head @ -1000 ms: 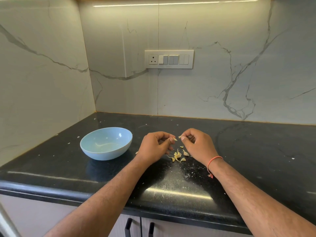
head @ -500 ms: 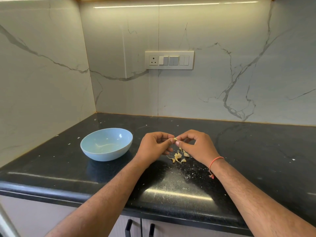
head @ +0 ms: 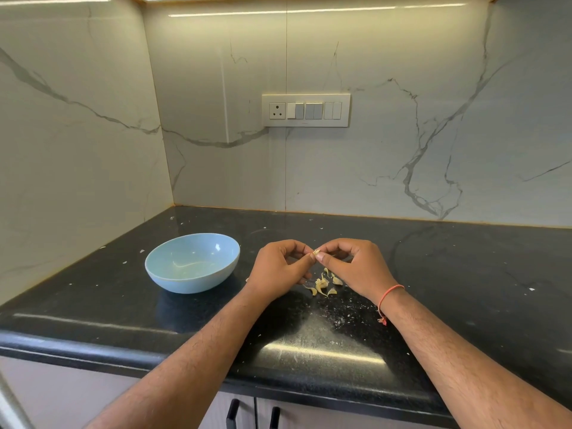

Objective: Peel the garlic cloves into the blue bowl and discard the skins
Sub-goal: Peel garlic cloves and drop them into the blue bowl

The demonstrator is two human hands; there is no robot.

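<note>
A small garlic clove (head: 316, 252) is pinched between the fingertips of my left hand (head: 278, 267) and my right hand (head: 356, 267), a little above the black counter (head: 464, 289). Both hands have curled fingers and meet at the clove. Several pale garlic pieces and skins (head: 323, 284) lie on the counter just below and between my hands. The blue bowl (head: 192, 263) stands to the left of my left hand; its inside looks bare apart from reflections.
Marble-look walls close the counter at the back and left. A switch panel (head: 305, 110) is on the back wall. Small white flecks are scattered on the counter. Cabinet handles (head: 232, 413) show below the front edge.
My hands, apart a second ago with a bit in each, have come together and now both pinch the one clove. The bowl and the pieces on the counter have not moved.
</note>
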